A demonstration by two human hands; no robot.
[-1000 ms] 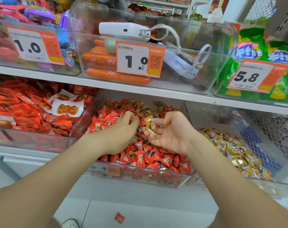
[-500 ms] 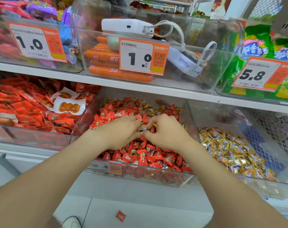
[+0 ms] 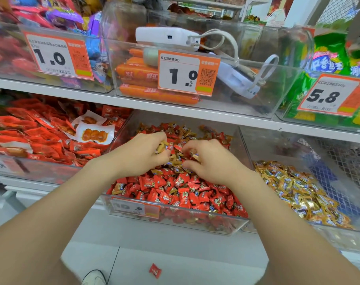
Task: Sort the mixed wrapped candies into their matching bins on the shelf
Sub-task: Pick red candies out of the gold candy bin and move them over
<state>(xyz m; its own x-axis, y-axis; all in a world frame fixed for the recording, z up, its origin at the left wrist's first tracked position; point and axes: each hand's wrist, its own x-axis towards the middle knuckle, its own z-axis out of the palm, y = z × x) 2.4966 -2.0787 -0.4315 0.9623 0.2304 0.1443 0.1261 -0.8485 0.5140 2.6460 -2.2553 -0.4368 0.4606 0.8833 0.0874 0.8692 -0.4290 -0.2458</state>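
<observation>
We reach both hands into the middle bin (image 3: pixel 242 153), which is heaped with red candies (image 3: pixel 175 190). Our left hand (image 3: pixel 141 156) curls its fingers round gold candies (image 3: pixel 161 146). Our right hand (image 3: pixel 213 164) pinches one gold candy (image 3: pixel 195 156). The gold-candy bin (image 3: pixel 331 236) sits just right.

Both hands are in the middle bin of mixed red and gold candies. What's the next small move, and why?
Probably lift both hands and carry their pickings to the right. The left hand grips gold candies, the right hand seems to pinch a gold candy, and the right bin holds only gold ones, while the middle bin is mostly red.
</observation>
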